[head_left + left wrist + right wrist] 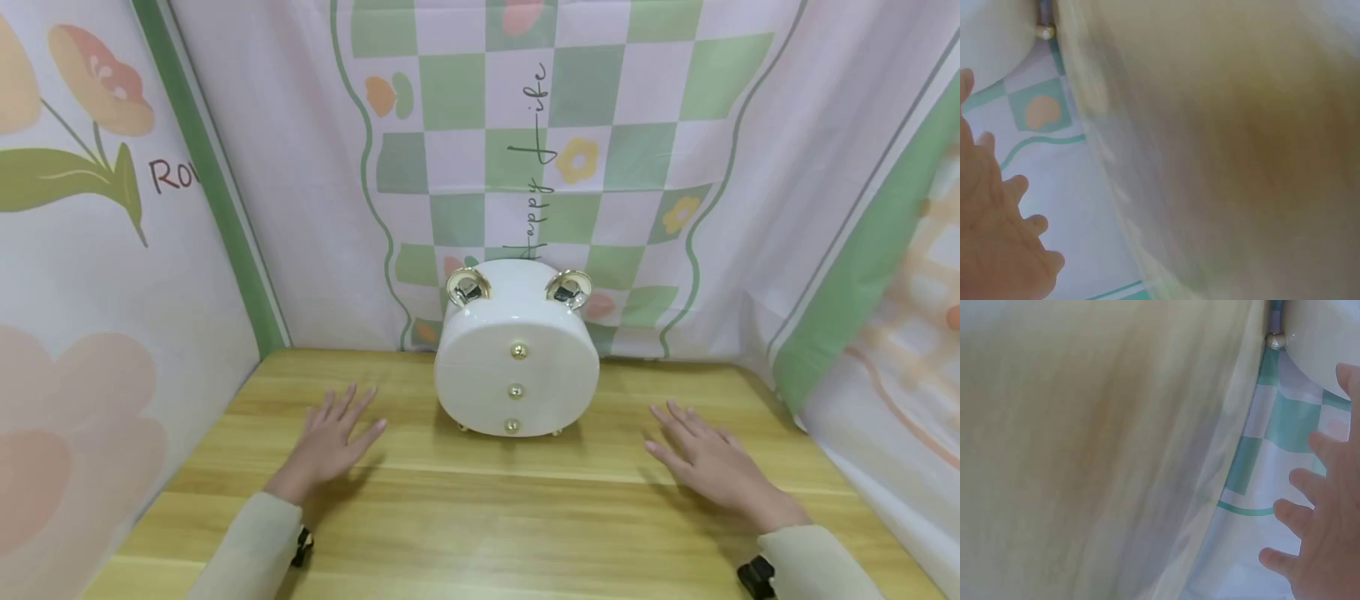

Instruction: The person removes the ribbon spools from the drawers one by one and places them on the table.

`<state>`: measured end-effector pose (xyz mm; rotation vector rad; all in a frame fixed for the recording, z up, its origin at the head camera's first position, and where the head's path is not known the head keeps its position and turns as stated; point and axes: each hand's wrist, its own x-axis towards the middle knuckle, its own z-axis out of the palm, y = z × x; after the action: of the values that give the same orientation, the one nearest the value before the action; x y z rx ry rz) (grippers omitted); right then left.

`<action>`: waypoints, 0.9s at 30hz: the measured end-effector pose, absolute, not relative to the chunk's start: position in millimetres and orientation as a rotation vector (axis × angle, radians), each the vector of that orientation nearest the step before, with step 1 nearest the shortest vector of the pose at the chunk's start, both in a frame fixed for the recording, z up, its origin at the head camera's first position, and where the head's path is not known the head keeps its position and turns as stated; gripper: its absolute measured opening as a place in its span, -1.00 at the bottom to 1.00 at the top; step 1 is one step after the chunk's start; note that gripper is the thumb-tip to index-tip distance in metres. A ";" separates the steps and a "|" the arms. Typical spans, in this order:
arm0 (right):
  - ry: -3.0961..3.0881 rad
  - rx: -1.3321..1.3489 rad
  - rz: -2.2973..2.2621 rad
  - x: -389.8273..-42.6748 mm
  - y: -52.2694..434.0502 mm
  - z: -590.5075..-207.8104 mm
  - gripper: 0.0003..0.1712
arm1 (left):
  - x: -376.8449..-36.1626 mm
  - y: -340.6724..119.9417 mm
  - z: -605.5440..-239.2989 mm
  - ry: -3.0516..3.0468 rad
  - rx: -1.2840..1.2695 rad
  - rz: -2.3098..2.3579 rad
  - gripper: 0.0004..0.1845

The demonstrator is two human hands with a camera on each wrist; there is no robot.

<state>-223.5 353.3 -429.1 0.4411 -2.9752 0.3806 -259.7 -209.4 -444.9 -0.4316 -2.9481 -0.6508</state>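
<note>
A glossy white rounded box [480, 375] with gold knobs [516, 391] stands on a yellow wood-grain table [465, 525]; a green-and-white checked cloth [453, 92] hangs behind it. Left hand [330, 446] and right hand [712, 467], fingers spread, flank it.

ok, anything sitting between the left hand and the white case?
No object there: only bare wooden tabletop between the left hand and the white case. The head view shows it.
</note>
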 end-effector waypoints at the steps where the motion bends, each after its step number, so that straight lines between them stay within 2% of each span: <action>1: -2.973 0.446 0.392 -223.3 353.3 -428.7 -0.15 | -260.7 -208.7 -443.8 -2.947 -0.433 -0.686 -0.22; 15: -2.924 0.520 0.574 -224.2 347.3 -420.5 -0.23 | -269.8 -199.0 -427.4 -2.766 -0.453 -1.184 -0.23; 20: -2.877 0.556 0.671 -226.4 338.2 -411.3 -0.28 | -271.6 -190.3 -412.8 -2.686 -0.421 -1.306 -0.26; 27: -2.824 0.574 0.739 -227.3 326.7 -398.4 -0.39 | -282.6 -175.7 -389.7 -2.552 -0.512 -1.330 -0.25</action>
<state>-227.3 326.7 -398.4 0.5744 -2.8241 0.7386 -282.6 -175.7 -389.7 -0.5118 -2.5524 -1.3299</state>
